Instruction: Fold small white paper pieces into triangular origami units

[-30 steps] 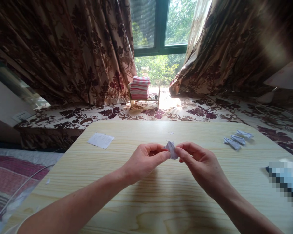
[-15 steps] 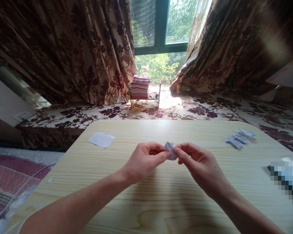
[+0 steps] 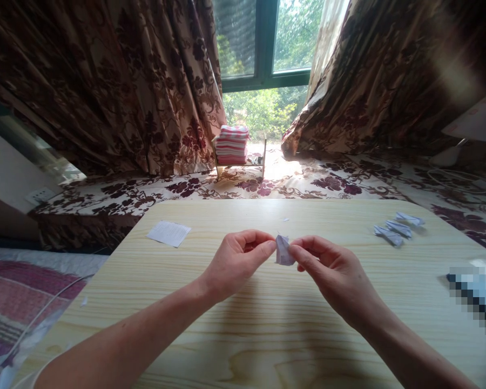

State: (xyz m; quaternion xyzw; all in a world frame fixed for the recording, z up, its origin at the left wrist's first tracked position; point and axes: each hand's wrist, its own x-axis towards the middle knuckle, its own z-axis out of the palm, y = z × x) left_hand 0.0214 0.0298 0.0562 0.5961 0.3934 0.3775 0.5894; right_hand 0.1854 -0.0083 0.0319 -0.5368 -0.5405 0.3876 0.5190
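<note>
A small folded piece of white paper (image 3: 283, 252) is held up above the wooden table, between my two hands. My right hand (image 3: 328, 265) pinches its right edge between thumb and fingers. At its upper left edge, the thumb and index finger of my left hand (image 3: 238, 259) are pressed together on the paper. Three folded white paper pieces (image 3: 397, 229) lie in a slanting row at the far right of the table. A flat sheet of printed paper (image 3: 169, 233) rests at the far left.
The pale wooden table (image 3: 210, 335) has a rounded far edge. A blurred-out dark-edged object (image 3: 476, 294) lies at the right. Tiny paper scraps (image 3: 285, 220) are scattered on the tabletop. Beyond, a small rack holds striped folded cloths (image 3: 232, 146) on the flowered window ledge.
My left thumb has drawn back from the paper's front to its left edge, so more of the folded paper shows. My right hand keeps its pinch.
</note>
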